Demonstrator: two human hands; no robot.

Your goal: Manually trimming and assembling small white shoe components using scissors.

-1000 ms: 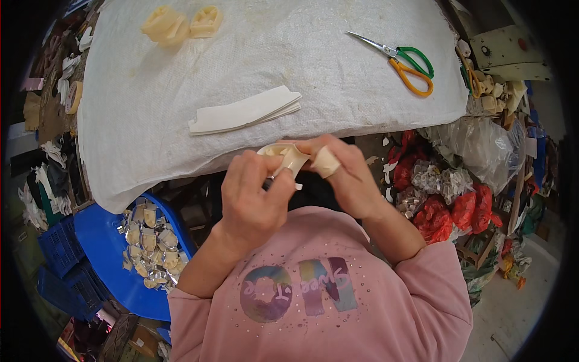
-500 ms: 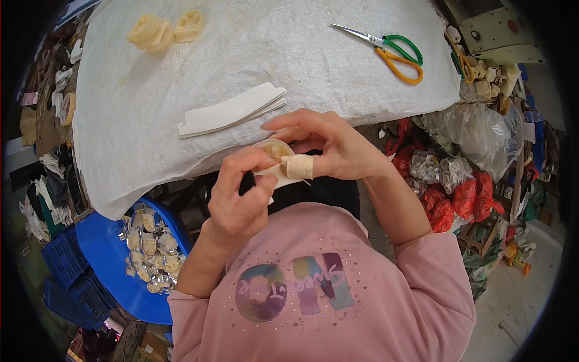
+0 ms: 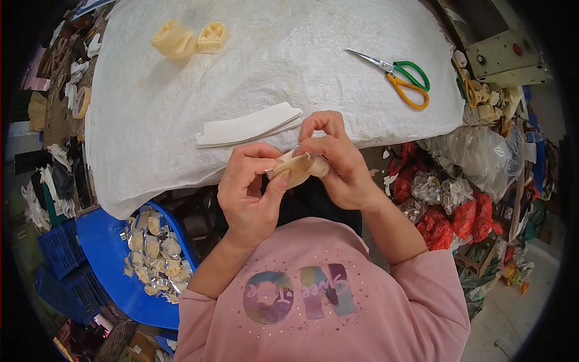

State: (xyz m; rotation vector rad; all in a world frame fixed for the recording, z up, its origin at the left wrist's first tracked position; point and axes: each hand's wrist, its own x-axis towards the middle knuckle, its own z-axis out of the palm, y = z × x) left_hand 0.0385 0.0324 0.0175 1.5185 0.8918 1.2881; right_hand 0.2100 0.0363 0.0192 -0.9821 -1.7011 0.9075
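Note:
My left hand (image 3: 246, 196) pinches one end of a small cream curved piece (image 3: 294, 171) between thumb and fingers, just off the table's near edge. Its other end is gripped by my right hand (image 3: 342, 161), whose thumb wears a beige wrap. A pale strip seems to run along the piece's upper edge, partly hidden by my fingers. Just beyond my hands lies a small stack of white strips (image 3: 248, 127). Farther off at the left stand nested cream cup-like pieces (image 3: 174, 41) and a single one (image 3: 212, 37). Scissors (image 3: 403, 78) with green and orange handles lie slightly open at the right.
White woven sheeting (image 3: 289, 66) covers the table. At the lower left, a blue plastic seat or tub (image 3: 108, 259) holds many cream-and-metal parts (image 3: 154, 247). Red plastic bags (image 3: 464, 217) and clear bags (image 3: 482, 151) sit to the right, near a pale control box (image 3: 503, 60).
My fingers have shifted on the cream piece, which is turned so its hollow no longer faces up. My right fingers have curled in to pinch its edge. The whole view has shifted slightly.

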